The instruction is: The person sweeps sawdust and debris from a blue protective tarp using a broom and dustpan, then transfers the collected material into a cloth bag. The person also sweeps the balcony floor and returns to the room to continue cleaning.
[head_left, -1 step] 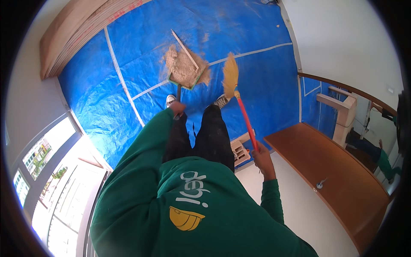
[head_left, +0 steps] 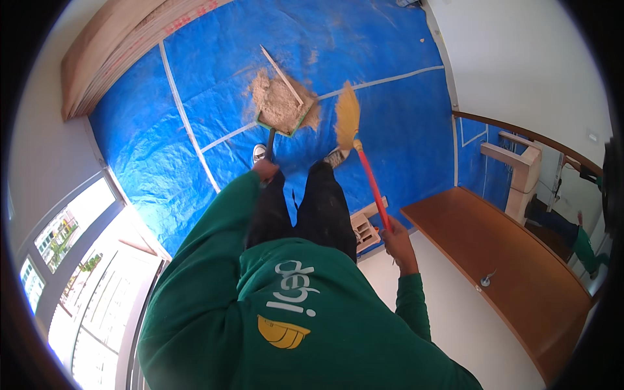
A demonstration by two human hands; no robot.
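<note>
Person: seen from above, in a green hooded top and dark trousers, standing on a blue tarp (head_left: 195,149) that covers the floor.
Right hand (head_left: 394,241): closed around the upper end of the broom's red handle, out to the person's right side, just beside the edge of a brown wooden counter (head_left: 520,273).
Left hand (head_left: 264,170): closed on the dark handle of the dustpan, held low in front of the left leg.
Shoes (head_left: 259,153): two light-coloured toes show on the tarp — one just by the left hand, the other near the foot of the broom.
Broom (head_left: 348,117): yellow bristles resting on the tarp, just right of the dustpan; the red handle slants back to the right hand.
Dustpan (head_left: 283,110): green, set flat on the tarp ahead of the feet, heaped with sandy dust.
Dust (head_left: 276,97): tan pile — most lies in the pan, some spread on the tarp at its right edge towards the bristles.
Far edge: stacked pale boards (head_left: 110,58) along the upper left of the tarp.
</note>
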